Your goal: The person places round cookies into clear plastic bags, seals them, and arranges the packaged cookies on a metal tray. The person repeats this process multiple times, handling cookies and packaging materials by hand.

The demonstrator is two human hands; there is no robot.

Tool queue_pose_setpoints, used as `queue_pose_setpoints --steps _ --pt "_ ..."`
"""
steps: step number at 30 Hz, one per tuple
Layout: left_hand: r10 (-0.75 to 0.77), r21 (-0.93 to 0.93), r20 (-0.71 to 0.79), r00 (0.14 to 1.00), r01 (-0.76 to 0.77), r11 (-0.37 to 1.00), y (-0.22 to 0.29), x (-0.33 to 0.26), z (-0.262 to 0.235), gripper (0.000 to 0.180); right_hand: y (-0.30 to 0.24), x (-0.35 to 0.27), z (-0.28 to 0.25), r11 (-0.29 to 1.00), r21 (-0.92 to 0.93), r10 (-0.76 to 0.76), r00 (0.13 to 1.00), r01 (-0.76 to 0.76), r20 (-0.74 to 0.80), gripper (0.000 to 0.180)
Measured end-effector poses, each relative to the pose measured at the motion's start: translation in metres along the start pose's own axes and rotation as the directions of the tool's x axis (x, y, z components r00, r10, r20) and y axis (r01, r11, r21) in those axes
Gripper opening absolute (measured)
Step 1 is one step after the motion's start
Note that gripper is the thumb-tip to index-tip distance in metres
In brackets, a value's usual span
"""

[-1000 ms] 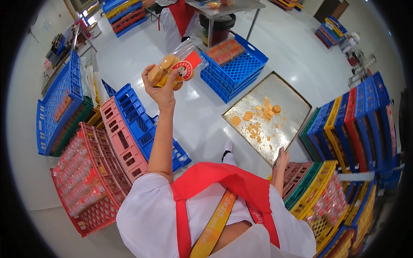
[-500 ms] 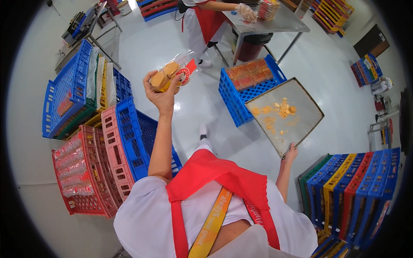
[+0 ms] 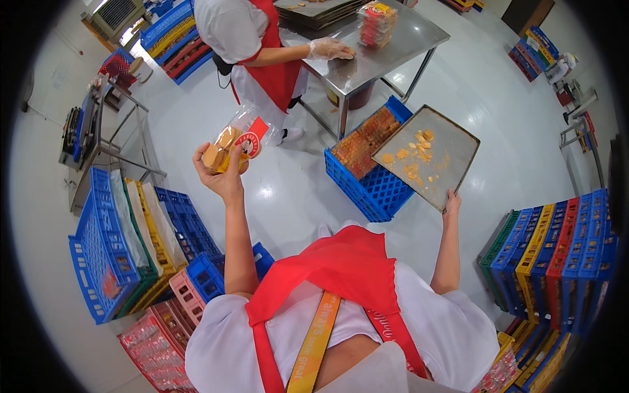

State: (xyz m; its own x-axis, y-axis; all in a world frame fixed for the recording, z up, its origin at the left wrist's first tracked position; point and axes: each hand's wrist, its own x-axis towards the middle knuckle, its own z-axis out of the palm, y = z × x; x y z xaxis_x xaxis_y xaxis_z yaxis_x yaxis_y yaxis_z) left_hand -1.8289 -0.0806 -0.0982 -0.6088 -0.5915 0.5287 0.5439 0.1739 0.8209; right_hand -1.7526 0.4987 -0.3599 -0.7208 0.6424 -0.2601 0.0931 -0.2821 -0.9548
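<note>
My left hand (image 3: 221, 178) is closed on a clear plastic pack of round tan biscuits (image 3: 227, 140) with a red and white label, held up at arm's length on the left. My right hand (image 3: 451, 202) grips the near corner of a flat metal baking tray (image 3: 455, 134). On the tray lie broken biscuit pieces and crumbs (image 3: 419, 150). The tray hangs over the right side of a blue crate (image 3: 357, 195), hiding part of it. Rows of packed biscuits (image 3: 367, 144) fill the far part of that crate.
Ahead, a co-worker's gloved hand (image 3: 331, 48) rests over a steel table (image 3: 409, 33) with a biscuit pack (image 3: 378, 25) and stacked trays. Stacks of coloured crates stand at left (image 3: 108, 242) and right (image 3: 557, 262). A metal stand (image 3: 98, 147) is at far left.
The view has moved forward, with the table and co-worker now nearer. My hands still hold the biscuit pack and the tray. The co-worker's gloved hand is now low over the tabletop.
</note>
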Motion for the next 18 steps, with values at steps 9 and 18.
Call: queue_pose_setpoints --steps 9,18 --pt "-0.018 0.047 0.064 0.998 0.015 0.999 -0.077 0.058 0.073 0.052 -0.023 0.139 0.087 0.990 -0.132 0.073 0.989 -0.056 0.126 0.034" --pt "0.020 0.172 0.017 1.000 -0.022 0.985 -0.116 0.130 0.145 0.052 0.008 0.372 0.183 0.988 -0.146 0.076 0.969 -0.042 0.234 0.036"
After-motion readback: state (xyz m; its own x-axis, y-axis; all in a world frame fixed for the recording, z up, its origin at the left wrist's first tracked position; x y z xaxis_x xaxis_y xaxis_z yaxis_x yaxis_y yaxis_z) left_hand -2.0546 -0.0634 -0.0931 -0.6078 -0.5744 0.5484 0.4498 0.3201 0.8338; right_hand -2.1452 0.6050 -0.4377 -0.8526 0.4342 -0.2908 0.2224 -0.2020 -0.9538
